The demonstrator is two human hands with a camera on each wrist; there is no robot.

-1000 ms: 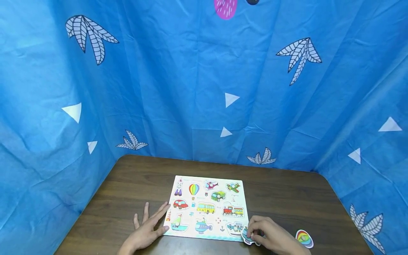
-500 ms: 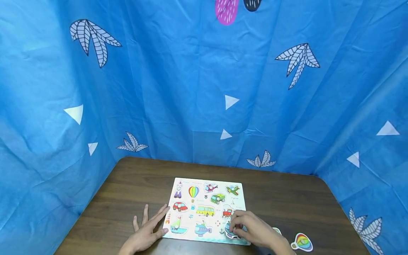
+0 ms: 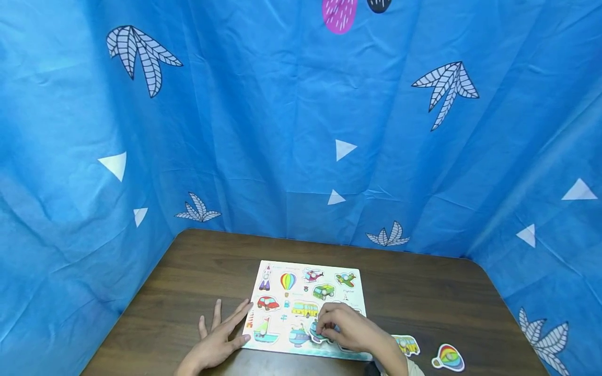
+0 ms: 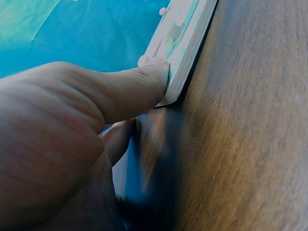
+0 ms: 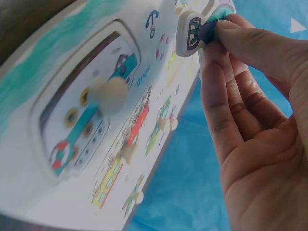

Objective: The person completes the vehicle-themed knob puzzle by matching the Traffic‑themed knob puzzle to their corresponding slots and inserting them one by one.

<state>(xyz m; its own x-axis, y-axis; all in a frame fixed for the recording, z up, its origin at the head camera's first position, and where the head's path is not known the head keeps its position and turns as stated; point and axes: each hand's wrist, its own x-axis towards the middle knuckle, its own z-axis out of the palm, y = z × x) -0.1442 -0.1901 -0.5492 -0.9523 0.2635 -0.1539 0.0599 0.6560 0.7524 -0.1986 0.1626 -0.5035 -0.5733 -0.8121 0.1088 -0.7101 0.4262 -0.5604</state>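
My right hand [image 3: 345, 326] pinches a blue and purple submarine puzzle piece [image 3: 313, 332] between thumb and fingers, over the lower middle of the white knob puzzle board [image 3: 277, 348]. In the right wrist view the submarine piece's [image 5: 208, 30] tail sticks out beyond my thumb. Close beside it on the board is the printed submarine [image 3: 297, 337]. My left hand [image 3: 216, 339] rests at the board's left edge with fingers spread and straight; in the left wrist view its thumb [image 4: 139, 89] presses the board's corner. The ship piece [image 5: 89, 125] sits in the board with its wooden knob up.
A yellow bus piece [image 3: 407, 344] and a hot-air balloon piece [image 3: 448, 358] lie loose on the brown wooden table [image 3: 437, 297], right of the board. A blue patterned curtain [image 3: 254, 156] hangs around the table's back and sides.
My right hand has carried the submarine piece leftward, from the board's lower right corner to beside the printed submarine. The bus piece has come into view. The left hand stays put.
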